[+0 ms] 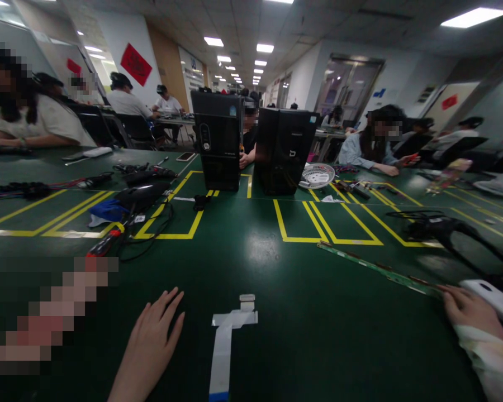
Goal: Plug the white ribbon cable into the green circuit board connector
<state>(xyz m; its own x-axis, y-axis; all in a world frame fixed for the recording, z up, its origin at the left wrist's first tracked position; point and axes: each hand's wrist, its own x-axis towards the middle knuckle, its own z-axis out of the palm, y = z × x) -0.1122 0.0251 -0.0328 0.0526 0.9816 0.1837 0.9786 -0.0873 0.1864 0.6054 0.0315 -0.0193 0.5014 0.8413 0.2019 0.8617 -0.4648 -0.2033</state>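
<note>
My left hand [151, 340] lies flat on the green table [310, 335] with its fingers stretched out and holds nothing. Just right of it lies a white flat ribbon cable [223, 349] with a blue tip, untouched. My right hand [469, 311], in a pale sleeve, is at the right edge with its fingers curled onto the near end of a long thin green circuit strip [373, 268]. The strip runs across the table toward the middle. A white oblong device [494, 298] lies right beside that hand.
Two black computer towers [218, 139] [283, 148] stand mid-table, a white fan grille [317, 175] beside them. Black cables and tools [140, 195], a blue cloth [107, 211] and a red-handled tool [104, 244] lie left. Black cabling [438, 226] sits right. Several people sit around the tables.
</note>
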